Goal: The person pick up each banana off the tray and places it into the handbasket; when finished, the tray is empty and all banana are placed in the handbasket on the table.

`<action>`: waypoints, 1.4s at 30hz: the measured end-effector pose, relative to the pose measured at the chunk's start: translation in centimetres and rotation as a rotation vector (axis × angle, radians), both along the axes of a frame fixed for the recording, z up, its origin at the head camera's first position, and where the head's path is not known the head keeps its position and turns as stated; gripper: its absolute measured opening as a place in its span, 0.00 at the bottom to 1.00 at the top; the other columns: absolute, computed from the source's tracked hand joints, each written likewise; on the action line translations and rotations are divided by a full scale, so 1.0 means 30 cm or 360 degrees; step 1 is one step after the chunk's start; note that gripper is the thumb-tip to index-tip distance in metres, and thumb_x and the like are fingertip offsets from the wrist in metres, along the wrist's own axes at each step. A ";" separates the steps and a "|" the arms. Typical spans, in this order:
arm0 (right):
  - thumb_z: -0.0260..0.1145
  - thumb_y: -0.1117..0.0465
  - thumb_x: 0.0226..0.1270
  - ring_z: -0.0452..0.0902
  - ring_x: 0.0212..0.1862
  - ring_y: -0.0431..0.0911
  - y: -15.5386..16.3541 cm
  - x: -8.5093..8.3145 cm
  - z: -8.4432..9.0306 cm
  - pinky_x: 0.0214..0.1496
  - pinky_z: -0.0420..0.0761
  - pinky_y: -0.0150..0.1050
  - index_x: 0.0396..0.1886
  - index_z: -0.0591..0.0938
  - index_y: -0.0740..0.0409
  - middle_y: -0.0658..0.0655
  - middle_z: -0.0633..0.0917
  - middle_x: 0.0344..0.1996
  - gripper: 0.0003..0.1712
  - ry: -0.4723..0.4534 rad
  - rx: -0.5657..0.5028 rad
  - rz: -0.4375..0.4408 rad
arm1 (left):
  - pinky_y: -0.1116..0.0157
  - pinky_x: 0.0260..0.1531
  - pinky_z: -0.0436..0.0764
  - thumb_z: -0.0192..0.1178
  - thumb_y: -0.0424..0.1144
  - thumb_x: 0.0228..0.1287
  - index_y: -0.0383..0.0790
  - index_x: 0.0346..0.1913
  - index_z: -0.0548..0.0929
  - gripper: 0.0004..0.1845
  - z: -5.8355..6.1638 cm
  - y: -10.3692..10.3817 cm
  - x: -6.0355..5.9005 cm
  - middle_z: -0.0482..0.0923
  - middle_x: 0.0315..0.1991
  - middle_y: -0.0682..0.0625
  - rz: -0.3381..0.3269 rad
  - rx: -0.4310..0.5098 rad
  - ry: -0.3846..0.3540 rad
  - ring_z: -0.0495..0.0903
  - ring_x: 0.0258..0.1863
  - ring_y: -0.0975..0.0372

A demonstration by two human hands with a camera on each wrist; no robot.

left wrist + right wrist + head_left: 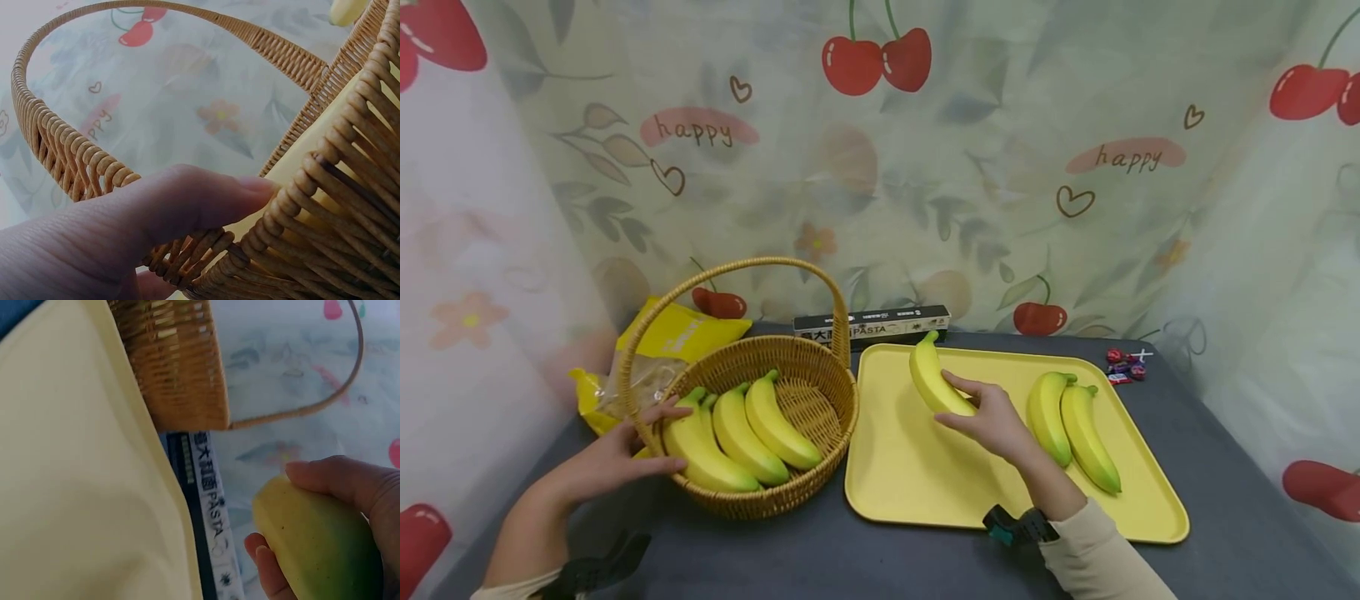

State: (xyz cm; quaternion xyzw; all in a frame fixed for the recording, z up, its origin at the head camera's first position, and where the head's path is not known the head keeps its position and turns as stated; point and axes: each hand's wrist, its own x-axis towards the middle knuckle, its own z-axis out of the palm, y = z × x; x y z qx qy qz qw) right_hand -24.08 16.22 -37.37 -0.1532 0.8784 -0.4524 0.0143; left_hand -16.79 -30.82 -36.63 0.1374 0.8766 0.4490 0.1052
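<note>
Over on the left, the left hand [617, 454] rests with straight fingers against the rim of the wicker basket [820, 392], steadying it beside the three bananas [741, 433] inside. Moving right, the right hand [988, 417] curls its fingers and thumb round a banana [932, 379] just above the yellow tray [925, 483], where two more bananas [1075, 425] lie. Best to keep that grip near the middle, I'd say, so the fruit stays level and doesn't swing.
</note>
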 end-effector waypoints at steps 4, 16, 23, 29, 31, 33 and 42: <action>0.71 0.57 0.54 0.70 0.25 0.41 -0.018 0.031 0.033 0.26 0.70 0.31 0.65 0.70 0.56 0.63 0.83 0.42 0.37 0.0033 0.0065 0.0141 | 0.33 0.55 0.55 0.61 0.39 0.61 0.37 0.68 0.59 0.35 0.003 0.003 0.003 0.39 0.71 0.27 0.0010 0.0001 -0.0003 0.38 0.67 0.30; 0.70 0.58 0.56 0.70 0.27 0.39 -0.094 0.083 0.112 0.29 0.71 0.30 0.64 0.71 0.58 0.61 0.82 0.42 0.35 0.0034 0.0111 0.0566 | 0.33 0.55 0.55 0.61 0.39 0.61 0.36 0.68 0.59 0.35 0.005 -0.002 0.005 0.38 0.71 0.27 0.0000 0.0009 -0.0001 0.38 0.67 0.30; 0.70 0.58 0.56 0.69 0.25 0.37 -0.210 0.073 0.155 0.27 0.70 0.29 0.64 0.70 0.58 0.59 0.83 0.42 0.35 0.0025 0.0167 0.0774 | 0.34 0.55 0.56 0.61 0.39 0.61 0.35 0.68 0.59 0.35 0.008 -0.006 0.008 0.38 0.71 0.27 0.0002 0.0015 -0.0001 0.37 0.67 0.30; 0.70 0.58 0.56 0.66 0.23 0.37 -0.322 0.028 0.187 0.26 0.67 0.29 0.65 0.70 0.54 0.53 0.80 0.33 0.35 0.0020 0.0378 0.0896 | 0.45 0.55 0.66 0.61 0.40 0.61 0.37 0.68 0.59 0.35 0.009 -0.004 0.000 0.38 0.71 0.28 -0.0012 -0.0011 -0.0010 0.38 0.67 0.31; 0.70 0.58 0.56 0.65 0.23 0.38 -0.363 0.007 0.199 0.26 0.66 0.29 0.65 0.70 0.55 0.51 0.78 0.28 0.35 0.0020 0.0432 0.0942 | 0.42 0.56 0.64 0.61 0.40 0.61 0.38 0.68 0.59 0.34 0.010 -0.004 -0.002 0.39 0.71 0.28 -0.0006 -0.0012 -0.0012 0.38 0.68 0.31; 0.69 0.58 0.57 0.64 0.22 0.38 -0.407 -0.014 0.205 0.26 0.65 0.29 0.65 0.69 0.55 0.51 0.75 0.23 0.35 0.0012 0.0472 0.0983 | 0.35 0.55 0.57 0.61 0.40 0.61 0.37 0.68 0.60 0.35 0.010 -0.004 -0.003 0.39 0.71 0.28 -0.0002 -0.0001 -0.0006 0.38 0.68 0.31; 0.69 0.58 0.57 0.71 0.34 0.36 -0.608 -0.062 0.194 0.35 0.67 0.26 0.64 0.71 0.56 0.55 0.79 0.56 0.34 -0.0003 0.0561 0.1066 | 0.37 0.55 0.60 0.61 0.40 0.61 0.36 0.68 0.59 0.35 0.004 -0.004 0.002 0.39 0.71 0.27 -0.0010 -0.0013 0.0005 0.39 0.67 0.31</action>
